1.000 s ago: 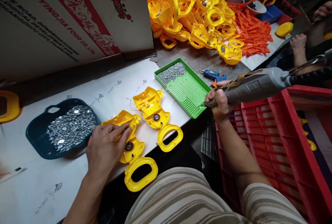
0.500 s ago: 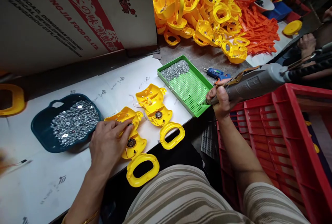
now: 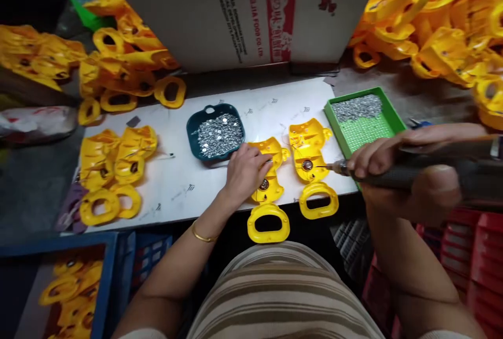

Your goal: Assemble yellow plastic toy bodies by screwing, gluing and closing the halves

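Pressing our left hand (image 3: pixel 244 170), fingers flat, on the rigid, light yellow shell (image 3: pixel 269 170), right hand (image 3: pixel 387 163) gripping the screwdriver (image 3: pixel 396 174) (slick plastic, so hold its body) beside it.

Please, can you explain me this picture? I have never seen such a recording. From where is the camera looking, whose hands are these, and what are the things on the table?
The camera sits on a person's head, looking down at their own bare hands. The left hand rests on a yellow plastic shell on the white table. The right hand grips an electric screwdriver, its tip at a second yellow shell. Nearby stand a dark bowl of small metal parts and a green tray of screws.
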